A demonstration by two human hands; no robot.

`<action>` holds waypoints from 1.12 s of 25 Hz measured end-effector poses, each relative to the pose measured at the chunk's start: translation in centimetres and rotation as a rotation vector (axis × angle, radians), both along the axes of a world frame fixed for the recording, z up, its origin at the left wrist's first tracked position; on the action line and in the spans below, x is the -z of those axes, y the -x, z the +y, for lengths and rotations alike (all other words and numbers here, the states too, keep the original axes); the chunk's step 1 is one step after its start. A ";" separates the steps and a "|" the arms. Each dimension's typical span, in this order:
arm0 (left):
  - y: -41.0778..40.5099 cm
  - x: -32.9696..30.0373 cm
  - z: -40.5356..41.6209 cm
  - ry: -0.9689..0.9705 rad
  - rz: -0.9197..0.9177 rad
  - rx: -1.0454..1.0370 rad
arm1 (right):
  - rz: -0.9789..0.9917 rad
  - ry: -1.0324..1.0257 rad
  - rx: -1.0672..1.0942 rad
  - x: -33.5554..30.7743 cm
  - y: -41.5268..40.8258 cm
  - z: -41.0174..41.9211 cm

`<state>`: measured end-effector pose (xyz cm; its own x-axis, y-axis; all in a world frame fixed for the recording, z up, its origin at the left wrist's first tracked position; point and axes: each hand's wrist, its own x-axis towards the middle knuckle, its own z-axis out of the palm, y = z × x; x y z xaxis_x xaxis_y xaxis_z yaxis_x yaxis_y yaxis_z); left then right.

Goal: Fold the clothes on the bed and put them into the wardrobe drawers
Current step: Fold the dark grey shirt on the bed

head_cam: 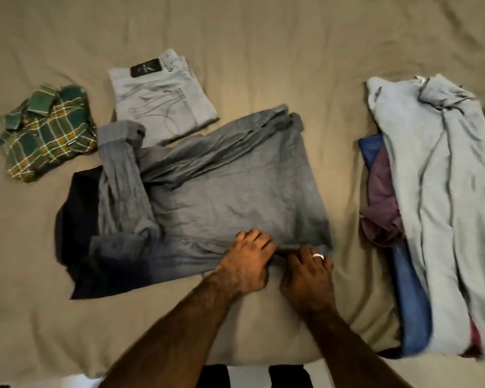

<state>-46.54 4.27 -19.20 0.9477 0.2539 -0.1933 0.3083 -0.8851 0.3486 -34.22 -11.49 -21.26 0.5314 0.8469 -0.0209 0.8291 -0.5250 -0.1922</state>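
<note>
— Head view: what do both hands grip?
— I see my left hand [245, 261] and right hand [308, 273] pinching the grey shirt's [221, 191] near hem, mid-bed [235, 37].
— Anything holding clothes?
— Only the bed: folded jeans [163, 105] and plaid shirt [45, 133] toward its far left; an unfolded pile [437, 191] at its right edge.

Crinkled matt grey cloth shirt [221, 186]
</note>
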 end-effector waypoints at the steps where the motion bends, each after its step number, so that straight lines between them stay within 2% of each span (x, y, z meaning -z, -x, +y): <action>1: -1.1 0.2 -0.6 -0.004 0.047 0.013 | -0.010 -0.026 -0.008 -0.3 -1.4 -0.6; 3: -2.7 0.7 -1.1 0.030 0.064 -0.041 | -0.004 -0.101 -0.016 -0.8 -4.2 -0.3; 5: -4.4 0.5 -0.6 0.206 -0.046 -0.214 | 0.049 -0.247 0.003 -1.5 -7.1 1.0; 7: -6.5 0.0 0.7 0.467 -0.116 -0.468 | 0.318 -0.381 0.087 -2.1 -10.2 2.1; 9: -7.4 0.0 2.6 0.602 -0.175 -0.673 | 0.674 -0.328 0.124 -1.5 -12.0 2.6; 11: -8.2 -0.1 3.9 0.602 -0.185 -0.756 | 0.766 -0.259 0.087 -0.6 -12.9 2.6; 14: -8.9 -0.7 5.2 0.530 -0.150 -0.651 | 0.860 -0.395 0.295 -0.2 -14.3 3.7; 16: -9.5 -1.0 6.2 0.431 -0.066 -0.579 | 0.813 -0.365 0.370 -0.2 -16.1 5.0; 21: -14.3 -1.0 7.9 0.125 0.094 -0.485 | 0.555 -0.027 0.495 0.2 -17.3 5.2; 23: -15.9 0.3 8.2 -0.016 0.110 -0.425 | 0.397 -0.085 0.503 -0.1 -16.3 4.7; 26: -14.8 1.4 7.5 -0.279 0.010 -0.516 | 0.000 -0.205 0.311 -0.7 -14.8 4.8; 28: -10.6 2.1 6.3 -0.359 -0.117 -0.627 | 0.007 -0.284 -0.007 -0.3 -12.3 6.8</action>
<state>-35.98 10.61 -21.31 0.6127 0.7843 0.0975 0.7731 -0.6204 0.1317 -21.90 -4.74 -20.92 0.5265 0.8227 0.2144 0.8305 -0.4437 -0.3368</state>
